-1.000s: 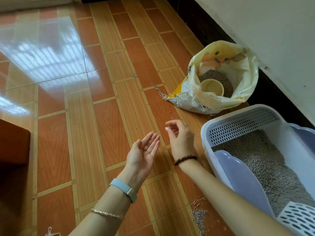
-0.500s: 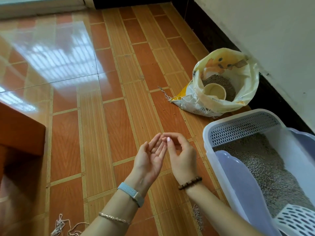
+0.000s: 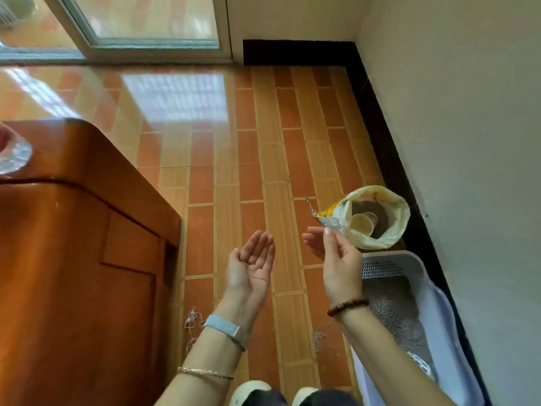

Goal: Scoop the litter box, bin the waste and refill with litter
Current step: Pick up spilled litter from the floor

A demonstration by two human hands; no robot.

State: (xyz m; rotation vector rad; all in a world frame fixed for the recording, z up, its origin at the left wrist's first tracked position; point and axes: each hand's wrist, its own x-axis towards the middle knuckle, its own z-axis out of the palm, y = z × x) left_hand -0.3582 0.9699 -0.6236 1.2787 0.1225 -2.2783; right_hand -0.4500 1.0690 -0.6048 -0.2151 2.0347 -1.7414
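Entry, noted from beside the wall. The person stood on the tiled floor (image 3: 263, 142) with both hands raised in front of the body, well above the work. The left hand (image 3: 251, 260) lay palm up, fingers straight and together in a shallow cup, gripping nothing. A dark speck or two sat in the palm, too small to identify. The right hand (image 3: 339, 265) was held near it, its back turned toward the person, fingers half curled and thumb and forefinger tips close together. Whether a granule was pinched between them could not be told. The litter box (image 3: 390, 254) stood on the floor against the wall, under the right forearm, with grey litter (image 3: 392, 306) covering its base. The litter bag (image 3: 399, 221) stood open just beyond the box, a pale cup (image 3: 362, 224) lying on the litter inside. A small patch of spilled granules (image 3: 318, 339) lay on the tiles near the box's left wall. Judgement: the refill looked largely done, and the step in hand was probably tidying strays. To do it well: keep the left palm level and cupped while moving, bring it low over the box before tipping, brush it off there with the right fingers, then gather the floor patch.
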